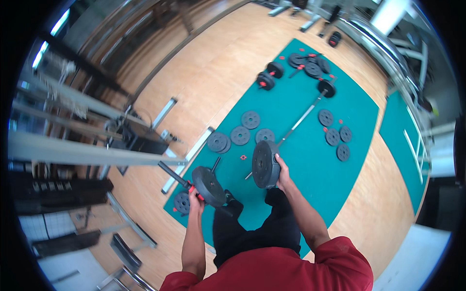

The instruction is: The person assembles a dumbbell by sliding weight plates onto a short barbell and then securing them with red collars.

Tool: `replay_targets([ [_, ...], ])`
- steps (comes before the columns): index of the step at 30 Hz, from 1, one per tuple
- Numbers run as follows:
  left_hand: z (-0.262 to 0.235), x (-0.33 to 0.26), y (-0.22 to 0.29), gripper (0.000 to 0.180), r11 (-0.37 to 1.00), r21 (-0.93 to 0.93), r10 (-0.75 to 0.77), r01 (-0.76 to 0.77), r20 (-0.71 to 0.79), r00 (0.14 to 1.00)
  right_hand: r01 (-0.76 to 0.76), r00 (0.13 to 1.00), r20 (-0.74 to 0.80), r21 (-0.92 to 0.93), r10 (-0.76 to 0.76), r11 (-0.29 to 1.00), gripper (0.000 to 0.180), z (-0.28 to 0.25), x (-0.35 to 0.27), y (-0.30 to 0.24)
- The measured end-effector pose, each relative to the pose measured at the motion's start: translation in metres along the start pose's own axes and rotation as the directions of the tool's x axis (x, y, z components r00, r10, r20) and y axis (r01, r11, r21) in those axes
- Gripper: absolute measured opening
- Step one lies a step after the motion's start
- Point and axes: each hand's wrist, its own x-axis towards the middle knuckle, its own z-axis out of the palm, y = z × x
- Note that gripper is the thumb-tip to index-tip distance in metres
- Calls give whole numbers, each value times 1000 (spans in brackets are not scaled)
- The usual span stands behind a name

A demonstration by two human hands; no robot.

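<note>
My left hand (195,201) is closed round a dumbbell bar (171,172) with a black threaded end, beside its red collar. A black weight plate (208,186) sits on that bar. My right hand (283,172) grips the right rim of a thick black weight plate (262,165), held upright and apart from the dumbbell bar. I cannot tell whether it is one plate or two together. Below it, a long barbell (303,116) lies on the green mat (315,179), a plate on its far end; the held plate hides part of its near end.
Several loose plates (240,136) lie left of the barbell, and several more (332,136) to its right. A loaded dumbbell (270,76) and a pile of plates (310,64) lie farther off. A red star-shaped collar (243,157) is near my feet. Gym machine frames (111,150) stand left.
</note>
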Motion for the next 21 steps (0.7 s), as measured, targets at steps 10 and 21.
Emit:
replay_targets([
  [10, 93, -48, 10, 7, 895, 436, 40, -93, 130, 991, 295, 934, -244, 112, -262, 949, 66, -126, -191, -73],
  [21, 210, -74, -119, 20, 788, 615, -98, 24, 86, 991, 446, 771, -497, -24, -398, 895, 67, -358, -322, -114],
])
